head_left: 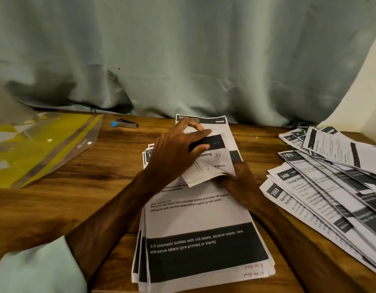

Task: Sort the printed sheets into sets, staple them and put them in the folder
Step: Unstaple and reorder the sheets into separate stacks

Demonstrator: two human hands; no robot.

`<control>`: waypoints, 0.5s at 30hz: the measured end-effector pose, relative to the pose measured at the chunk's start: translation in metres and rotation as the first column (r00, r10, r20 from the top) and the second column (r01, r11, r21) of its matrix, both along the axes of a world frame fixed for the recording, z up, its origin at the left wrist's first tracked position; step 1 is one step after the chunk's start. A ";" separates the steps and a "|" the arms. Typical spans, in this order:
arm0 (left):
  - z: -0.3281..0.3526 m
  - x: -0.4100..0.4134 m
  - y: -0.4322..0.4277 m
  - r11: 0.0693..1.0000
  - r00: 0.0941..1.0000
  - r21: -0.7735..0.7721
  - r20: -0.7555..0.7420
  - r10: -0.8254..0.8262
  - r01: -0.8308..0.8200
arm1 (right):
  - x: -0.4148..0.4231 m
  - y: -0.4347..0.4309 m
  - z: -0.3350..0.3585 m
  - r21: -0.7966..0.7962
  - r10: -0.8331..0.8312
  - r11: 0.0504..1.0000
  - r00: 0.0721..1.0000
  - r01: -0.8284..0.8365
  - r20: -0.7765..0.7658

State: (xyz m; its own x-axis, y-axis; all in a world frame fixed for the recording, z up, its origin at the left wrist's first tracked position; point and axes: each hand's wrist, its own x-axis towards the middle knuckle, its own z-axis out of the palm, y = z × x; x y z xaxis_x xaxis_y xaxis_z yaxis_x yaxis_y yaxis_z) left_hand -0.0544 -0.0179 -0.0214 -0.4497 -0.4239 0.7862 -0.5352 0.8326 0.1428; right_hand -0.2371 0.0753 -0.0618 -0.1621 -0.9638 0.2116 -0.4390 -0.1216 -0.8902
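Head view: a wooden table in front of a grey-green curtain. At near centre lies the stack of printed sheets; its uppermost page reads of cosmetic bottles and adhesive labels. The top sheets at the stack's far end are lifted and bent over.

The left hand rests on these top sheets from the left. Its fingers are spread and gently curved across the paper; whether the thumb goes under a sheet cannot be told. The right hand is on the right of the stack, its fingers curled and pinching the near edge of the bent top sheets.

A fanned pile of sheets covers the right of the table, well apart from the stack. The clear plastic folder, with yellow inside, lies at far left. The blue-tipped stapler lies beside it, at the foot of the curtain. A pale sleeve shows at the near left.
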 end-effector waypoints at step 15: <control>0.007 0.007 0.005 0.980 0.975 0.002 -0.099 -0.199 0.200 | -0.003 0.001 0.010 0.101 -0.044 0.994 0.986 0.028 0.161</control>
State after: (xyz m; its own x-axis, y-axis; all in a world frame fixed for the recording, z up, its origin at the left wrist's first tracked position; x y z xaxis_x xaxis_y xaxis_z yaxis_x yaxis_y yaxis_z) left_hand -0.0472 -0.0130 -0.0139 -0.4472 -0.3429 0.8261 -0.3418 0.9190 0.1965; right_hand -0.2399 0.0764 -0.0520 -0.2212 -0.9716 0.0839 -0.2898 -0.0166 -0.9569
